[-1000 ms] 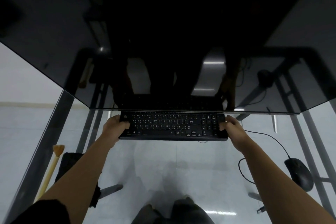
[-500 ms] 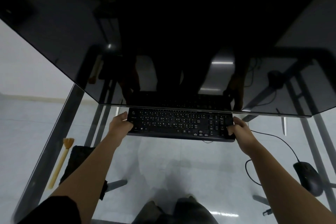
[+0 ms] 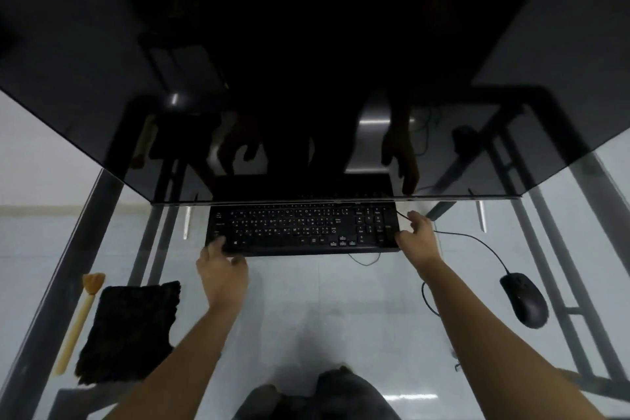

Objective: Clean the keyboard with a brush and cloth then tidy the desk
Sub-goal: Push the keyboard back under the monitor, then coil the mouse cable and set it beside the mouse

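Note:
A black keyboard (image 3: 303, 228) lies on the glass desk (image 3: 341, 314), its far edge under the dark monitor (image 3: 306, 61). My right hand (image 3: 417, 232) grips the keyboard's right end, thumb on top beside the number pad and fingers round the edge. My left hand (image 3: 221, 269) sits at the front left corner with relaxed fingers; one fingertip touches the corner keys. A tan wooden-handled brush (image 3: 76, 324) lies at the desk's left edge. Right beside it rests a black cloth (image 3: 129, 331).
A black wired mouse (image 3: 525, 300) sits at the right, its cable (image 3: 477, 242) looping toward the keyboard. The desk's metal frame legs (image 3: 552, 249) show through the glass. My knees (image 3: 324, 395) are below the near edge.
My left hand has let go of the keyboard's left end and drawn back to its front corner. The keyboard now lies on the desk, and the view has tilted so brush and cloth show fully.

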